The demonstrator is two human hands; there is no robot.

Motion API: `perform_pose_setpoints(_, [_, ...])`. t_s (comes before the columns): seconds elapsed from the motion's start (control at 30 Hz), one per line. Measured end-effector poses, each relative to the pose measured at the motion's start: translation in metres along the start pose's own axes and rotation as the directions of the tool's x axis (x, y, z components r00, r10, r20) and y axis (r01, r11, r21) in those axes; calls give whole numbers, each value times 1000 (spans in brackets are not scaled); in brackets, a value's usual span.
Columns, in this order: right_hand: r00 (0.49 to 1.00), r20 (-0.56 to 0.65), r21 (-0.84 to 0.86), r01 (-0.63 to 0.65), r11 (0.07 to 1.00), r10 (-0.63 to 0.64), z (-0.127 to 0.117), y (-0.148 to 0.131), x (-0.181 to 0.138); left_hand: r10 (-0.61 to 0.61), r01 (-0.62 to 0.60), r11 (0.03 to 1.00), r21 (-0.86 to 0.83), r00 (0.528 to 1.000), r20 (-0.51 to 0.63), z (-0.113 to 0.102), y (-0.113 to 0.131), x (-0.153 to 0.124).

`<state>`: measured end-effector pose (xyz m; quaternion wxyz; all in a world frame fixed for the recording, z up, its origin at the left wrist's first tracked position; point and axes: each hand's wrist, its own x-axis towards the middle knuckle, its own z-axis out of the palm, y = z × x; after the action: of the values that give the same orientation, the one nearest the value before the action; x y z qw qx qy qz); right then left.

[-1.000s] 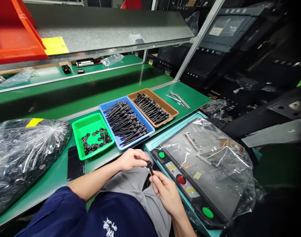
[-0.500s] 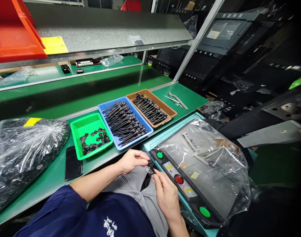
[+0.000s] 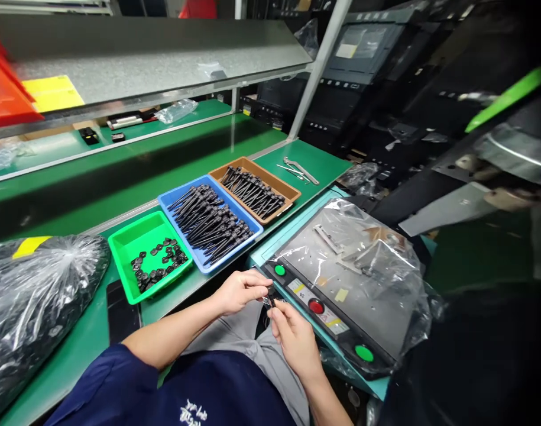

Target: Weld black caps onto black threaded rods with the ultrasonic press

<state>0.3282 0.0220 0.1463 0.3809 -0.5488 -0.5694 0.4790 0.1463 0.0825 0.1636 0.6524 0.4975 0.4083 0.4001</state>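
My left hand (image 3: 240, 291) and my right hand (image 3: 294, 338) meet over my lap, both pinched on a small black part (image 3: 271, 299) held between their fingertips. Just beyond my hands, on the green bench, stand three trays in a row. The green tray (image 3: 123, 244) holds several small black pieces. The blue tray (image 3: 175, 198) is heaped with long black pins. The brown tray (image 3: 279, 184) holds more black pins.
A machine panel (image 3: 336, 284) under clear plastic, with green and red buttons, sits right of my hands. A big clear bag of black parts (image 3: 35, 296) lies at left, a dark phone (image 3: 120, 316) beside it. Metal tweezers (image 3: 300, 170) lie behind the brown tray.
The view has swung to the right and down a little. My hands stay together on the small black part, fingers shifting slightly.
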Motion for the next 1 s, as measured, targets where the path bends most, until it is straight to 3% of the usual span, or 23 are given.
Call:
perform_pose_setpoints(0.13, [986,-4,373,-151,915,164,5,5,-2,142,-148,961,235,989,40,21,-4,-3])
perform_pose_setpoints(0.27, [945,-88,544,-221,810,316,-4,22,-14,80,-125,957,262,982,174,44,-35,-8])
perform_pose_setpoints(0.3, [930,-101,559,-241,793,353,-8,29,-19,33,-79,968,238,981,190,49,-49,-9])
perform_pose_setpoints(0.37, [899,-130,563,-280,777,418,-17,44,-32,-150,133,983,123,978,145,56,-83,-6])
perform_pose_setpoints(0.4, [882,-154,555,-295,778,444,-22,52,-40,-289,287,957,32,953,86,58,-102,-2])
perform_pose_setpoints(0.43, [866,-185,542,-304,783,464,-27,60,-48,-455,456,886,-78,890,36,59,-120,2])
perform_pose_setpoints(0.47, [853,-212,526,-311,792,476,-31,68,-56,-541,540,833,-119,840,23,58,-137,7])
perform_pose_setpoints(0.53, [846,-219,496,-333,802,487,-36,82,-72,-648,641,746,-182,761,28,57,-165,20])
perform_pose_setpoints(0.6, [856,-151,482,-373,793,494,-36,94,-85,-677,665,706,-243,735,40,55,-180,34])
perform_pose_setpoints(0.7, [855,-13,481,-449,753,518,-23,111,-92,-669,637,675,-371,741,56,58,-182,48])
perform_pose_setpoints(0.8, [831,49,471,-508,721,554,-1,128,-81,-632,595,665,-450,771,85,64,-169,49])
perform_pose_setpoints(0.9, [811,123,414,-566,713,572,24,137,-59,-587,560,633,-535,797,141,68,-147,35])
perform_pose_setpoints(1.0, [854,137,417,-509,753,501,44,132,-32,-533,563,546,-621,805,261,67,-121,13])
